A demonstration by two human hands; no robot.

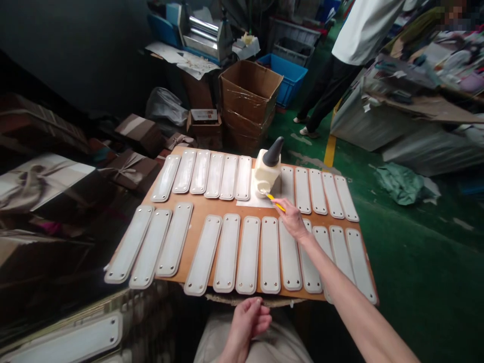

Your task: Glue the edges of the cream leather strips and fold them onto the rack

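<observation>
My right hand grips a thin yellow-handled brush. The brush's far end reaches the round white opening of a cream-coloured container with a dark grey cone on top; its tip is hard to make out. Curled loosely over my lap, my left hand is closed, with nothing visible in its fingers. It stays below the near edge of the brown board. Two rows of long whitish strips with rounded corners and small metal studs or holes at their ends lie on the board. My right forearm covers some of them.
Boxes with ribbons are piled at the left, near more stacked strips. Beyond the board stand a cardboard box, a blue crate and a roller machine. A person stands by a heaped, covered table.
</observation>
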